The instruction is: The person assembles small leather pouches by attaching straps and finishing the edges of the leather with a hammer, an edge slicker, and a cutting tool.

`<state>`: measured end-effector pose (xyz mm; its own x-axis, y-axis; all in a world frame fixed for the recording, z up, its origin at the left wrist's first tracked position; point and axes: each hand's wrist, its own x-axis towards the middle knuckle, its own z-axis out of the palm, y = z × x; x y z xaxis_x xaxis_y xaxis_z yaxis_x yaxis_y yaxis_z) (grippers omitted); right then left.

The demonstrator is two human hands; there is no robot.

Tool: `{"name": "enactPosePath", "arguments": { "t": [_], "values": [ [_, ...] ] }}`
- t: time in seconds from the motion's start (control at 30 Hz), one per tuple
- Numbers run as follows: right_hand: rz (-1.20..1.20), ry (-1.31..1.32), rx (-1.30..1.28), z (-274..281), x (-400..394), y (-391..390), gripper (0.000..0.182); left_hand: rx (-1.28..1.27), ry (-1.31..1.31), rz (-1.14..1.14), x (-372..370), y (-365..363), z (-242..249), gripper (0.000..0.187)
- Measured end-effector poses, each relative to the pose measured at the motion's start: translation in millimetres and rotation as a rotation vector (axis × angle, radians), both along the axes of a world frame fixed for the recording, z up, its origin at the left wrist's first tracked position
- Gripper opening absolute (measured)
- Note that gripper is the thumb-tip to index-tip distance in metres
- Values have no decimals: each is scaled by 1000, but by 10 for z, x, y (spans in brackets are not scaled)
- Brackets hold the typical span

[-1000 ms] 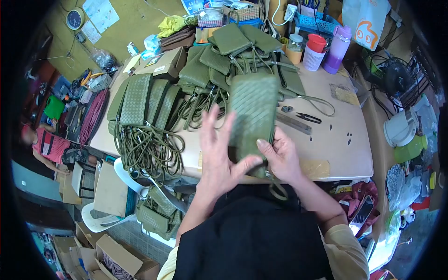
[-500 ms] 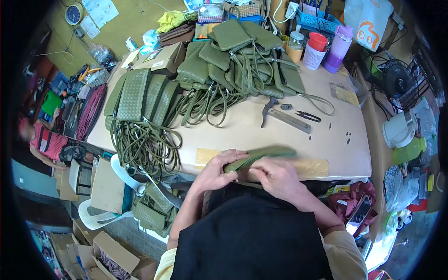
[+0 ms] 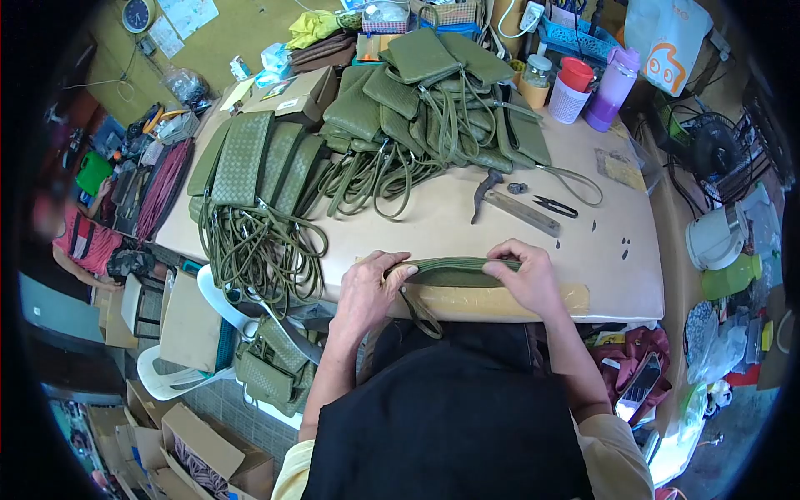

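- Via head cam, I had the green pouch directly btwn the hands, at the near edge of the table; couldn't tell if its underside touched the surface.
- Long axis ran L to R, approx parallel to that edge, w/ a slight arch along the top.
- Neither hand was nearer: L hand was on its L end, R hand on its R end.
- L hand was grasping, thumb + fingers round the end. R hand was grasping too, thumb on the near face, fingers over the top.
- Pouch looked olive, slim, nearly edge-on to me; ribbed-looking lines ran along the top, w/ a plainer face below. Couldn't make out if it was zipped.
- Strap loop hung nr the L hand, at the pouch's L end.
- Tape strip lay along the table's near edge, partly hidden by pouch.
- Beyond, well apart from the hands: hammer-like tool, snips.
- Farther back: pouch pile; off L, woven-pattern pouches w/ tangled cords.
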<state>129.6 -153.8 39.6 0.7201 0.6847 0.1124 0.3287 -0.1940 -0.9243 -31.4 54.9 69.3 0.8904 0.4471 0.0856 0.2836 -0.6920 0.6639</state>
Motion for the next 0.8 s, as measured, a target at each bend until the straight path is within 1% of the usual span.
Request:
{"name": "enactPosePath", "arguments": {
  "t": [0.03, 0.1, 0.13, 0.2, 0.23, 0.3, 0.33, 0.4, 0.47, 0.53, 0.6, 0.63, 0.67, 0.7, 0.73, 0.8],
  "values": [
    [0, 1, -1, -47, 19, -17, 24, -1, 1, 0, 10, -1, -69, 27],
    [-26, 132, 44, -112, 42, -45, 23, -268, -167, -6, 48, 6, -217, 21],
    [-28, 133, 44, -116, 30, -49, 23, -269, -167, -8, 49, 15, -241, 21],
    [-5, 216, 75, -115, -10, -61, 21, -439, -73, 51, 56, -9, -156, 18],
    [-7, 216, 73, -82, -13, -70, 21, -440, -72, 50, 48, -10, -121, 18],
    [52, 132, -22, 47, -27, -89, 18, -573, -70, 8, 8, 22, -45, 17],
    [54, 133, -23, 98, -36, -101, 18, -573, -70, 10, -21, 35, -9, 17],
    [95, 151, 8, 195, -44, -129, 17, -789, -81, -56, -84, 60, 56, 18],
    [135, 151, 11, 276, -27, -174, 17, -840, -68, -44, -122, 63, 93, 19],
    [172, 150, 17, 405, -55, -179, 18, -941, -141, -114, -144, 51, 130, 20],
    [96, -144, -63, 582, -150, -120, 27, -908, -151, -87, -134, -59, 192, 20],
    [96, -142, -63, 646, -204, -93, 27, -818, -226, -100, -116, -114, 203, 20],
    [130, -384, -166, 703, -264, -63, 29, -728, -301, -114, -100, -150, 204, 21],
    [162, -627, -271, 731, -312, -30, 33, -578, -344, -168, -81, -158, 191, 20],
    [158, -627, -272, 724, -347, 10, 33, -578, -344, -172, -65, -178, 184, 20],
    [234, -533, -317, 669, -399, 100, 34, -476, -430, -124, -38, -218, 180, 19]
  ]
}}
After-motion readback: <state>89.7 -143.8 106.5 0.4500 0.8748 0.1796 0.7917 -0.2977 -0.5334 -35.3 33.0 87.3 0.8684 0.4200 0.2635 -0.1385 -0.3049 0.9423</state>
